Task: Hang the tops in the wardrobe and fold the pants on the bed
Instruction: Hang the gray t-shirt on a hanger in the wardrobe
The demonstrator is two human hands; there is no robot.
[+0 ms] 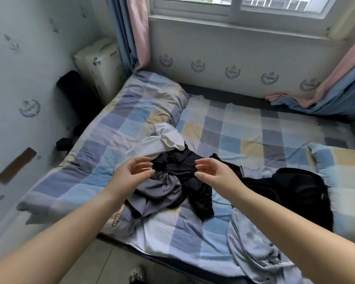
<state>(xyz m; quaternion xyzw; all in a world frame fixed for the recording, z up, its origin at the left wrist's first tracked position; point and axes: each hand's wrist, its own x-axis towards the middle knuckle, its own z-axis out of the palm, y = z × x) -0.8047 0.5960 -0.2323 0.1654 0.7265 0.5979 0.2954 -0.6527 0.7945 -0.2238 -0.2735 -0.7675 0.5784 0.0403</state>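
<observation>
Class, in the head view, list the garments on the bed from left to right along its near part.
Grey garment → black garment between the hands → black top → light blue garment hanging over the bed's near edge is left out, since it overlaps.

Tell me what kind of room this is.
Most likely a small home bedroom: a bed with a checked sheet and pillow fills it, loose clothes lie on top, and a curtained window sits above.

A crumpled black satin garment (184,175) is heaped at the middle of the checked patchwork bed (244,140), with a grey top (158,189) touching its left side and a white cloth (164,140) behind it. A bulky black fleece top (299,189) is spread to the right, a pale blue garment (252,247) is draped over the near edge, and a checked pillow (152,99) is placed at the far left.
</observation>
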